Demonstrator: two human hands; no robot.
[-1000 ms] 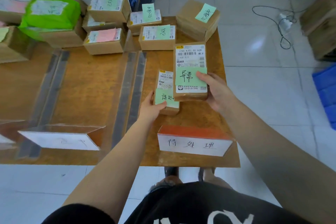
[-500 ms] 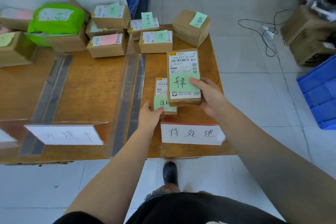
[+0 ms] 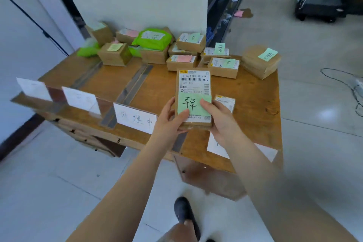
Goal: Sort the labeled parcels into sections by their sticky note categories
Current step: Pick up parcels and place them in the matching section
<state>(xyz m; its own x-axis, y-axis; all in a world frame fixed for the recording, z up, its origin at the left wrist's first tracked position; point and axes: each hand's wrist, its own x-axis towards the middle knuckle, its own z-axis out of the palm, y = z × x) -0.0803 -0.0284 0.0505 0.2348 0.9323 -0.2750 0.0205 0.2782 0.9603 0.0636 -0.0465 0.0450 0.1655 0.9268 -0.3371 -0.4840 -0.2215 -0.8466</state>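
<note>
A flat brown parcel [image 3: 193, 84] with a white shipping label and a green sticky note [image 3: 193, 105] is held above the wooden table [image 3: 253, 104]. My left hand [image 3: 169, 118] grips its lower left edge, thumb on the note. My right hand [image 3: 219, 120] grips its lower right edge, thumb on the note. A smaller parcel [image 3: 225, 101] lies on the table just right of it, partly hidden behind my right hand. Several parcels with green or pink notes [image 3: 224, 66] stand along the table's back.
White section signs [image 3: 135, 120] stand along the table's near edge, one [image 3: 265, 151] partly hidden under my right forearm. Grey tape strips [image 3: 135, 82] divide the tabletop. Green mailer bags [image 3: 153, 38] lie at the back. A cable [image 3: 341, 82] runs on the floor at right.
My left hand left the small parcel and joined the right on the large parcel, which is lifted off the table. The view has swung left and back from the table.
</note>
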